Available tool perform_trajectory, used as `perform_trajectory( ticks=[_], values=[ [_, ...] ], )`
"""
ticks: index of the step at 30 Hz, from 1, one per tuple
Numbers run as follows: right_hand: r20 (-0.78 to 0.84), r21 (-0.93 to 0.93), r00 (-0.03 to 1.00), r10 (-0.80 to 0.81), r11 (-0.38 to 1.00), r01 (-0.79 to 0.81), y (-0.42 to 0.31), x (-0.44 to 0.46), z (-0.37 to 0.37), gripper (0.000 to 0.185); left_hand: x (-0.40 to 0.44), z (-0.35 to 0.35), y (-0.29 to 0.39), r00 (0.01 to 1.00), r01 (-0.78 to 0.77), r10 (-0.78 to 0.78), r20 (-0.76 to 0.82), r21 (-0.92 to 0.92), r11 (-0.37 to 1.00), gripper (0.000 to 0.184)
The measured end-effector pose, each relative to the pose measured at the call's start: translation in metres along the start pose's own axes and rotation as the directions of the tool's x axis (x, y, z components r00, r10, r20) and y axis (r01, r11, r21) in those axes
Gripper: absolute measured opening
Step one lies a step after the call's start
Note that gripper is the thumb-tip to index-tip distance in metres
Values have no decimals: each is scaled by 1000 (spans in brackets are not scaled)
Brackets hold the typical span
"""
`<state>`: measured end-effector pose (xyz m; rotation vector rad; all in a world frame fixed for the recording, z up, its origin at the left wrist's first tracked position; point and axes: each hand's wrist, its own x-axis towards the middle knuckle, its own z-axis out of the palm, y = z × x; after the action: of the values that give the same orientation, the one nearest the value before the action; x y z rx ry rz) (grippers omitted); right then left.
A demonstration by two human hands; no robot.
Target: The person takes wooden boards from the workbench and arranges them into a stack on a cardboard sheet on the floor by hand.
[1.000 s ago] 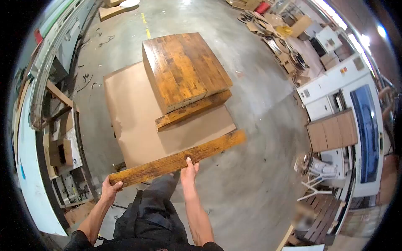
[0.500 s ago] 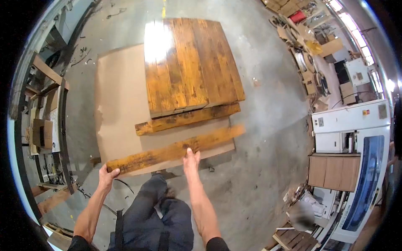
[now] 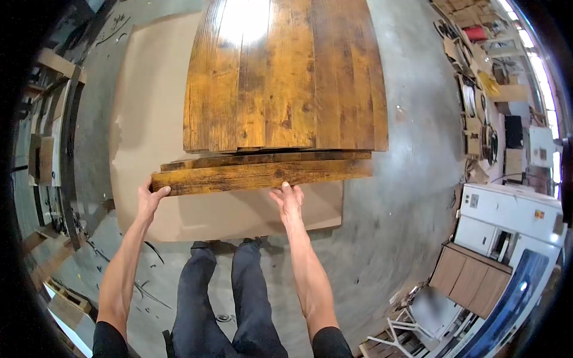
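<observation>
A long, narrow wood-grain board (image 3: pixel 239 177) lies across both my hands, brown and orange with dark streaks. My left hand (image 3: pixel 151 197) grips its left end, thumb on top. Right of the board's middle, my right hand (image 3: pixel 289 198) holds the near edge, thumb above and fingers mostly underneath. Just behind it a second narrow strip (image 3: pixel 262 157) shows, partly covered by the held board. Beyond that is a stack of wide wood-grain panels (image 3: pixel 280 83) with a bright glare on top. Whether the held board touches the strip, I cannot tell.
Brown cardboard (image 3: pixel 149 119) lies on the grey concrete floor (image 3: pixel 412 119) beneath the stack. A white machine (image 3: pixel 507 209) stands at right, with cartons and reels (image 3: pixel 477 113) farther back. A rack (image 3: pixel 57 137) lines the left side. Dark cables lie near my feet.
The held board has gone forward to the strip beside the stack and turned nearly level. Both hands moved with it. The stack appears closer, and my legs now stand side by side.
</observation>
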<state>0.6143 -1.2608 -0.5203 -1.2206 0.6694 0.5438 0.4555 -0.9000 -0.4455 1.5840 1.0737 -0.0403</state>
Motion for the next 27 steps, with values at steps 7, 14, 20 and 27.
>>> perform_trajectory(
  ticks=[7,14,20,27],
  values=[
    [21,-327,993,118,939,-105,-25,33,-3,48,22,18,5,995,-49,69,-77,242,969,41],
    [-30,-427,983,182,887,-177,-48,37,4,42,49,27,-21,992,-3,42,-117,316,949,64],
    [-29,-470,980,197,862,-187,-64,28,12,46,45,29,-52,921,100,-5,-390,224,969,85],
    [476,-872,819,320,289,395,-76,-70,87,54,-47,52,-100,819,333,-564,-105,-714,617,84]
  ],
)
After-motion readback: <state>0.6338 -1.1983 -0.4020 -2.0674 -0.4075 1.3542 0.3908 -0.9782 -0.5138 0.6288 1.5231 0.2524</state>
